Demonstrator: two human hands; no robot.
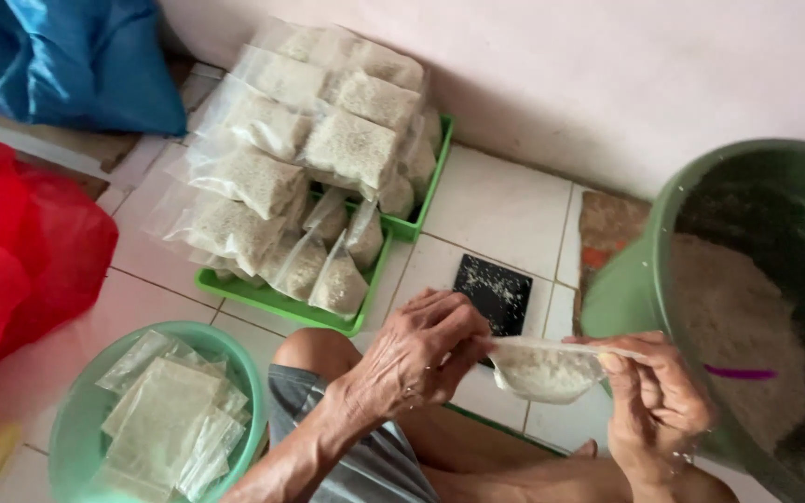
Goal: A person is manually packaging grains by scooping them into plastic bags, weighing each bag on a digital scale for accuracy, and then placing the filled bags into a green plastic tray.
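Head view: on a white tiled floor (pale wall behind), both hands, left and right, grip a small grain-filled bag beside a green bucket.

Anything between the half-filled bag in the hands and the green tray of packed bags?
Nothing visible blocks it. The small bag is held between the left hand and right hand, above the black scale. Between it and the green tray lies only open tiled floor; the person's knee sits just below that line.
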